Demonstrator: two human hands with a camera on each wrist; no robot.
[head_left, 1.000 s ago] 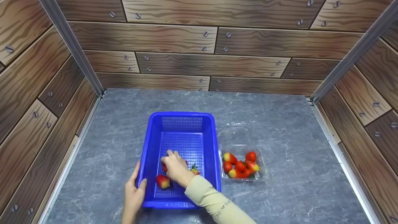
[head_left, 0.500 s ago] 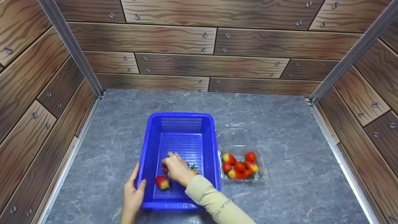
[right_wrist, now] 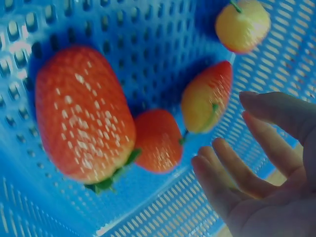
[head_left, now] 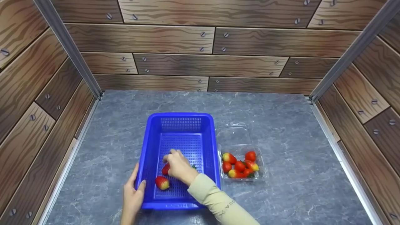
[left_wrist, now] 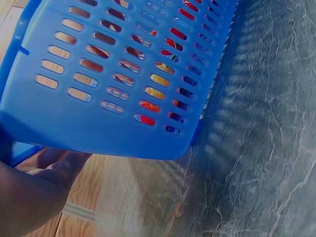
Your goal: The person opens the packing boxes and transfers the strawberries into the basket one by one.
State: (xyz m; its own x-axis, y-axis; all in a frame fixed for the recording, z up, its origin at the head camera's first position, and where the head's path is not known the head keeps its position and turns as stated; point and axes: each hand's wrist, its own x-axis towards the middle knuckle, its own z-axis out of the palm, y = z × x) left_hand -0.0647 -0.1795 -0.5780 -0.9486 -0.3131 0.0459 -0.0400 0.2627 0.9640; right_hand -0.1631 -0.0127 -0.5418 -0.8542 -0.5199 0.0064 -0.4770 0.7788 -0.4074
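Inside the blue basket (head_left: 181,137): four strawberries show to the right wrist camera, lying on the slotted floor.
Right hand (head_left: 179,165): down in the basket, fingers bent and spread apart, a clear gap between the tips, nothing in its grasp.
Nearest fruit: a yellow-and-red strawberry (right_wrist: 206,98), just past the fingertips in the right wrist view, with a sliver of blue showing between.
Next to that: a small red strawberry (right_wrist: 159,140), then a large red strawberry (right_wrist: 84,113) with its leaves turned toward the basket wall; the large one is farthest across from the hand in that view.
Upper corner: a yellow strawberry (right_wrist: 243,24), lying apart from the others, close to the basket side.
From above: two fruits show on the person's left of the right hand; a leafy one on its other side is mostly hidden.
Left hand (head_left: 132,193): holding the basket's left rim, thumb over the edge, fingers along the outer wall.
Clear box (head_left: 263,165): just right of the basket on the grey desk (head_left: 297,131), well apart from both hands, its lid (head_left: 233,134) folded back behind it.
Box fruit (head_left: 239,166): a cluster of red and yellow-tipped strawberries.
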